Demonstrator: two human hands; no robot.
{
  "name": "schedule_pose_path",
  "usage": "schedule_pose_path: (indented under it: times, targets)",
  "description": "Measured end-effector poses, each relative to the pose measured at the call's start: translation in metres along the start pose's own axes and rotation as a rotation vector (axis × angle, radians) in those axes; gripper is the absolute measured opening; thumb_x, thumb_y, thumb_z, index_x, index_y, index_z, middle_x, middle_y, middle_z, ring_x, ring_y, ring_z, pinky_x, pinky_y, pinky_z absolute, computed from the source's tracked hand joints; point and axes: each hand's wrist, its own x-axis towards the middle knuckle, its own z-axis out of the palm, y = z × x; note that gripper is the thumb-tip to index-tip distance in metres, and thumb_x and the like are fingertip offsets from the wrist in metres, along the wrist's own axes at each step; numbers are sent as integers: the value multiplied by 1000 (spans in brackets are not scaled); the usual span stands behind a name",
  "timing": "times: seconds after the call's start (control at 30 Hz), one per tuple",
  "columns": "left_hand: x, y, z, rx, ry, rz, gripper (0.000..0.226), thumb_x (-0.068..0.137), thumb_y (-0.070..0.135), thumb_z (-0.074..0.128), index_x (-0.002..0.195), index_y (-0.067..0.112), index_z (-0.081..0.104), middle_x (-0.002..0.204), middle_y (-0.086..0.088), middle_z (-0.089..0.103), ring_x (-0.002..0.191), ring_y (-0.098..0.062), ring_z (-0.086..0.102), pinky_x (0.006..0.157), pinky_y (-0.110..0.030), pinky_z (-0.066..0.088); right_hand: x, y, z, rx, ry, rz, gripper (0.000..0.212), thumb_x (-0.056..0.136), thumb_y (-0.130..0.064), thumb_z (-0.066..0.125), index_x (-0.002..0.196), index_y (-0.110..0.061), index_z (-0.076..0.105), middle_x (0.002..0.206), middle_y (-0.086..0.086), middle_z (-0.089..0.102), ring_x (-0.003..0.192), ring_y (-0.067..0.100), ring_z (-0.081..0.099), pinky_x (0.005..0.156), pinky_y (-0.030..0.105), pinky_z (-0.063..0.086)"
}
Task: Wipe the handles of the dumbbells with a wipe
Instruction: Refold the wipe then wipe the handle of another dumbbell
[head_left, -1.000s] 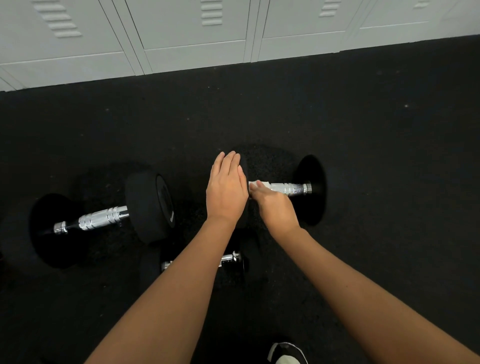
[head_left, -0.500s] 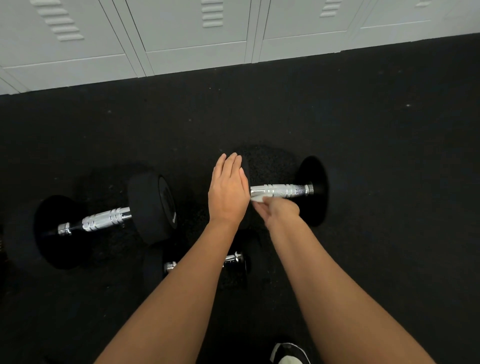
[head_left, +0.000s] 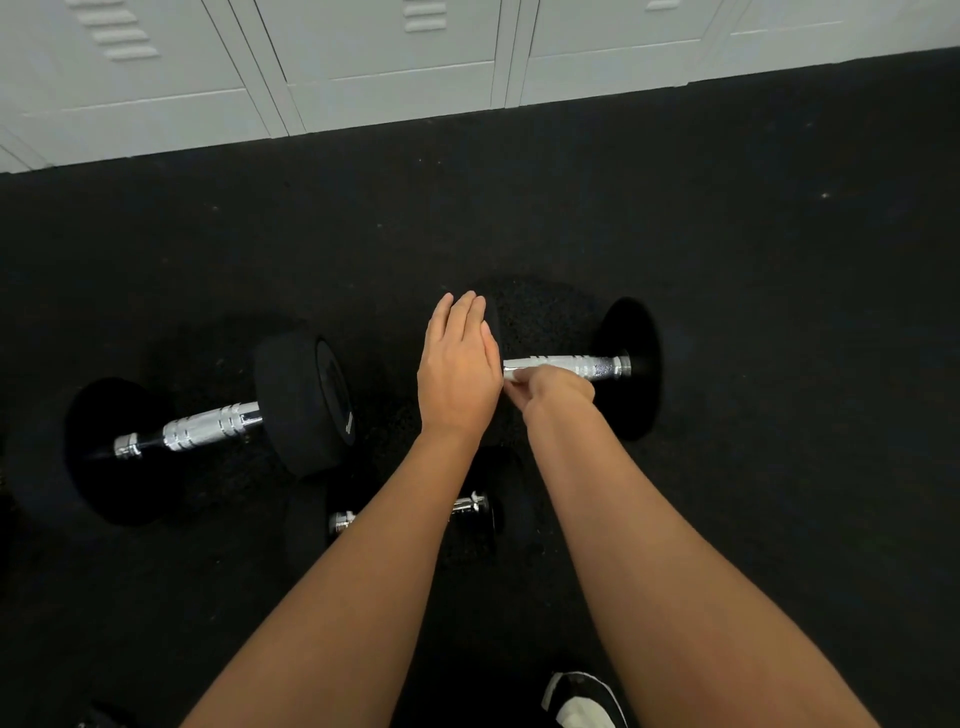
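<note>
Black rubber floor (head_left: 727, 234) fills the head view, with pale lockers (head_left: 363, 67) along its far edge. Three dumbbells lie on it. The right dumbbell (head_left: 631, 364) has its chrome handle (head_left: 576, 365) running left to right, and both hands are at that handle's left end. The left hand (head_left: 457, 371) lies flat, fingers straight and together, resting on the dumbbell's left head, which it mostly hides. The right hand (head_left: 558, 389) comes up from the near side with fingers curled at the handle; a sliver of white at its fingertips is probably the wipe (head_left: 511, 378), though too little shows to be sure. From that grip the unwiped-looking length of handle stretches away to the right, toward the right head, so the stroke likely runs along that axis, and the right hand is the one placed to make it. The left dumbbell (head_left: 208, 431) sits well apart, untouched, handle also left to right. A smaller dumbbell (head_left: 470, 505) lies nearer, partly under the left forearm. A shoe (head_left: 582, 701) shows at the near edge.
</note>
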Motion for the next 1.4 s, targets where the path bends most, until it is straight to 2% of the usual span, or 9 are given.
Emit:
schedule_pose_path:
  times: [0.17, 0.23, 0.3, 0.57, 0.77, 1.03, 1.2, 1.3, 1.4]
  targets:
    - [1, 0, -1, -4, -13, 0, 50, 95, 23, 22, 122, 1, 58, 126, -10, 60, 127, -27, 46, 102, -39, 44, -7, 25, -11, 39, -205, -44, 33, 93, 4, 44, 126, 5, 45, 80, 4, 52, 86, 16, 67, 73, 13, 52]
    - [1, 0, -1, -1, -9, 8, 51, 95, 23, 21, 123, 2, 57, 126, -9, 59, 127, -26, 46, 103, -38, 43, 4, 30, -14, 118, -214, -21, 36, 92, 4, 45, 129, 5, 45, 107, 14, 60, 110, 25, 59, 85, 21, 49]
    - [1, 0, 0, 1, -7, 4, 51, 95, 23, 21, 123, 2, 57, 127, -9, 59, 128, -26, 45, 104, -38, 42, 19, 28, -10, 199, -155, 44, 35, 88, 9, 52, 122, 7, 52, 121, 21, 58, 108, 30, 60, 76, 27, 53]
    - [-1, 0, 0, 12, -20, 3, 50, 95, 23, 21, 125, 3, 56, 129, -7, 58, 130, -24, 43, 105, -36, 40, 19, 30, -7, 247, -162, 76, 31, 89, 5, 52, 120, 2, 55, 110, 17, 61, 98, 23, 63, 74, 27, 51]
    - [-1, 0, 0, 16, -4, -5, 49, 95, 23, 22, 124, 3, 57, 127, -7, 59, 128, -24, 45, 101, -37, 44, 19, 23, -27, 225, -240, 134, 34, 92, 11, 42, 125, 9, 46, 126, 23, 53, 119, 32, 53, 98, 36, 45]
    - [1, -1, 1, 0, -7, -18, 51, 95, 24, 21, 124, 4, 57, 129, -6, 58, 129, -23, 44, 106, -34, 40, 16, 12, -8, 38, -215, 45, 25, 93, 10, 36, 109, 6, 55, 124, 23, 57, 113, 31, 57, 81, 37, 49]
    - [1, 0, 0, -11, -27, -23, 53, 94, 25, 18, 126, 4, 55, 130, -6, 56, 131, -22, 41, 104, -36, 41, 4, -7, -28, 111, -302, 32, 36, 91, 11, 42, 127, 8, 44, 123, 24, 55, 112, 34, 58, 76, 36, 52]
    - [0, 0, -1, -11, -26, -13, 53, 95, 25, 18, 126, 3, 55, 130, -7, 56, 131, -23, 41, 105, -36, 40, 1, -28, -29, 5, -207, -239, 13, 90, 6, 49, 99, -3, 52, 103, 16, 58, 92, 26, 63, 72, 34, 55]
    - [-1, 0, -2, 2, -19, -2, 52, 95, 24, 19, 126, 3, 55, 129, -7, 57, 130, -23, 42, 103, -38, 42, 3, -34, -36, -682, 74, -1027, 11, 88, -2, 50, 79, -8, 51, 75, 7, 57, 69, 19, 57, 60, 27, 48]
